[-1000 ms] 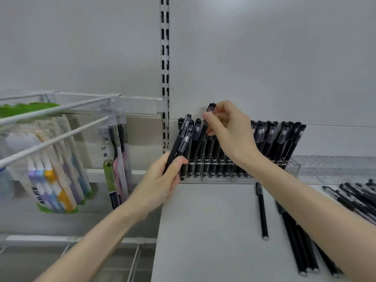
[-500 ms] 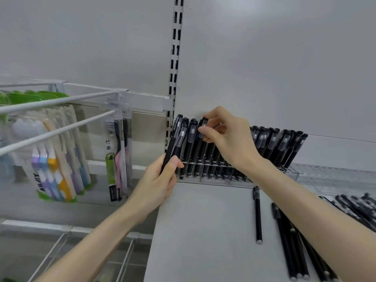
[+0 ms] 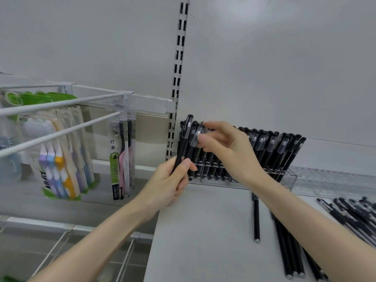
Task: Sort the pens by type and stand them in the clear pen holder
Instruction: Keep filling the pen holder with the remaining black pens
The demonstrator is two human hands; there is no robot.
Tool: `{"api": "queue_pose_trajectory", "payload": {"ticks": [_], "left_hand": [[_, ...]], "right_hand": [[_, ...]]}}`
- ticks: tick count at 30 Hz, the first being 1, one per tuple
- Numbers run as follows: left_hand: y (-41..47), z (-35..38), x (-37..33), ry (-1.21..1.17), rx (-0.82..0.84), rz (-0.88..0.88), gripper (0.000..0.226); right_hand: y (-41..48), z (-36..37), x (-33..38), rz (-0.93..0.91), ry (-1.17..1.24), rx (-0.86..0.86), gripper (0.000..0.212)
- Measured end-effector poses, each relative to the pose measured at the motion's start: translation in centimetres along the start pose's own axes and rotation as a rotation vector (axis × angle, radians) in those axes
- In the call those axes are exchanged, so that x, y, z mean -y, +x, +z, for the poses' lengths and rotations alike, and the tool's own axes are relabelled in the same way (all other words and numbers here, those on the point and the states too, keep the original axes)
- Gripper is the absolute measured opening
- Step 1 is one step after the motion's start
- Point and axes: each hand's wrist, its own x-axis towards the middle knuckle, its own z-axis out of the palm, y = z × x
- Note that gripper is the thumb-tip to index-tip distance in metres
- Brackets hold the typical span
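Head cam: black pens [image 3: 184, 139] are gripped by left hand [image 3: 168, 186]. A pen cap [image 3: 204, 131] at the clear pen holder [image 3: 289, 178] is pinched by right hand [image 3: 230, 151].

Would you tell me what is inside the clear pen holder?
Black capped pens lean in a row in the clear pen holder; the right hand hides the middle ones.
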Motion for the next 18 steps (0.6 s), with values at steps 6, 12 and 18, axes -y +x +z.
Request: {"api": "queue_pose_trajectory", "payload": {"ticks": [6, 12, 18], "left_hand": [[0.3, 1.3, -0.4, 0.036, 0.076, 0.022, 0.026], [0.5, -0.9, -0.3, 0.087, -0.084, 0.004, 0.027], [0.2, -0.7, -0.2, 0.050, -0.126, 0.047, 0.034]], "right_hand": [[-0.7, -0.7, 0.4, 0.009, 0.205, -0.090, 0.025], [1.2, -2.8, 1.4, -0.105, 0.039, -0.267, 0.025], [1.9, -1.4, 0.0, -0.154, -0.148, -0.242, 0.028]]}}
